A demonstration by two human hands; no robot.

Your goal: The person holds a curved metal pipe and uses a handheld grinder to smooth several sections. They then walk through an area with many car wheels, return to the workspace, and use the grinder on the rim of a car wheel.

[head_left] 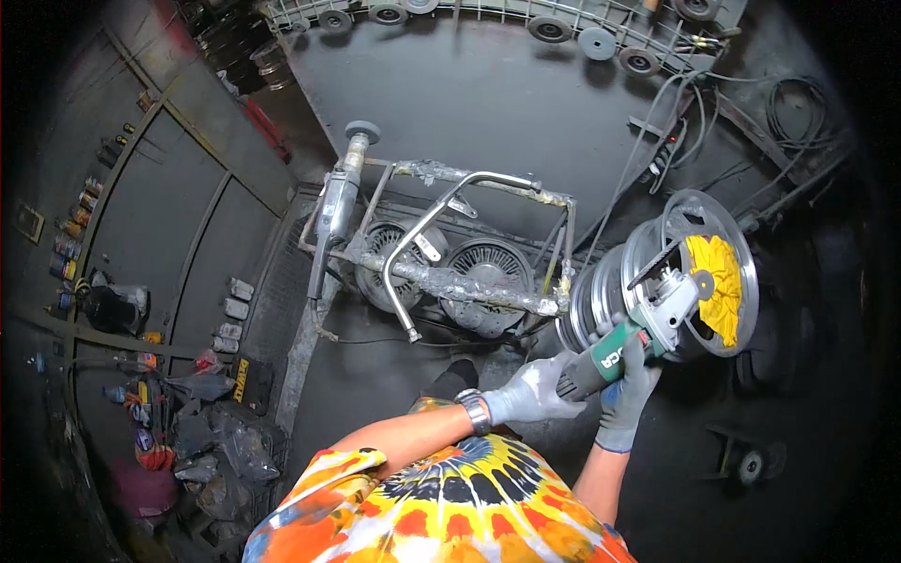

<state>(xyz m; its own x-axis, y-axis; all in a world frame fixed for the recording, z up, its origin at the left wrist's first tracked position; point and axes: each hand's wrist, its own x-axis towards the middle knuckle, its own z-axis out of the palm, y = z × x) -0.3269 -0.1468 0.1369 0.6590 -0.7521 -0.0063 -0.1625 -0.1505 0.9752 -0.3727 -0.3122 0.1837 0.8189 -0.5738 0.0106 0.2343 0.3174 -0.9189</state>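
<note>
Both my gloved hands hold a green and dark grey angle grinder (610, 358) at the right. My left hand (537, 391) is closed around its rear end. My right hand (627, 402) grips the body nearer the silver head, with its thumb along the side. A yellow ruffled cloth buffing wheel (715, 291) sits at the grinder's head. Behind it lies the open face of a silver wheel rim (746, 246), the outermost of several rims stacked on their side. Whether the cloth touches the rim, I cannot tell.
A rough metal frame (488, 286) stands ahead, with a bent metal tube (413, 246) resting on it. A grey power tool (338, 208) leans at its left. Two finned wheels (486, 267) lie behind it. Discs (549, 30) line the far rack; cables (648, 122) hang right.
</note>
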